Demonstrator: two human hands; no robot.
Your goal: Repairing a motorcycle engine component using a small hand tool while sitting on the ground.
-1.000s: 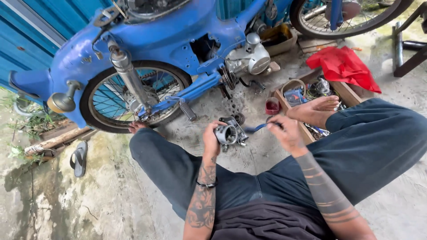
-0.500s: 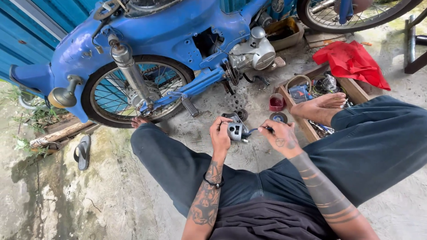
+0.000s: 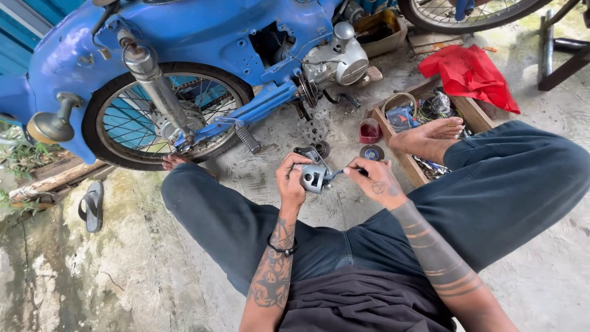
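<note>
Grasping the carburetor (image 3: 314, 177), left hand (image 3: 290, 181) clenched; right hand (image 3: 376, 181) pinches screwdriver (image 3: 342, 174).

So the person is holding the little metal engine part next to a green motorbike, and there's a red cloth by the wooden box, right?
Not quite: the motorbike is blue, not green, as the head view shows. The rest holds: the left hand holds the small metal engine part, the right hand works at it, and a red cloth lies by the wooden box.
</note>
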